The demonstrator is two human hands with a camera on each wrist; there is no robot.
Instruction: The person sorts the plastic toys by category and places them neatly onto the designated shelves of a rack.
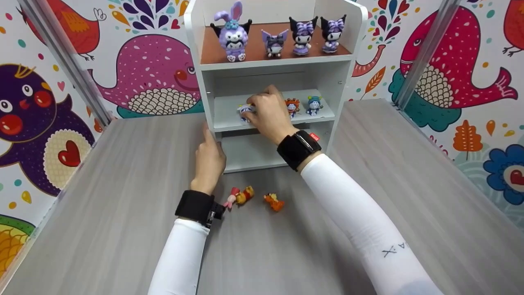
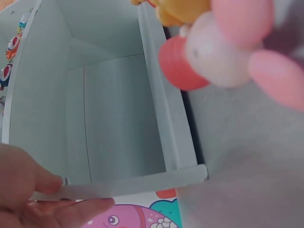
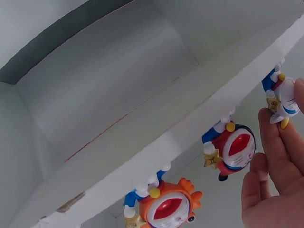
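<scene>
My right hand reaches onto the middle tier of a white shelf unit and pinches a small white-headed figurine near its left end. A figurine in a red-and-black hood stands beside it in the right wrist view, then one in an orange hood. At the tier's right end is a figurine with a teal hat. Low on the unit's left side, my left hand grips the side panel, thumb and fingers on opposite faces.
Piglet, Winnie the Pooh and Tigger figurines lie on the grey tabletop in front of the unit. Several purple-and-black figurines line the brown top tier. Patterned walls enclose the table's back and sides.
</scene>
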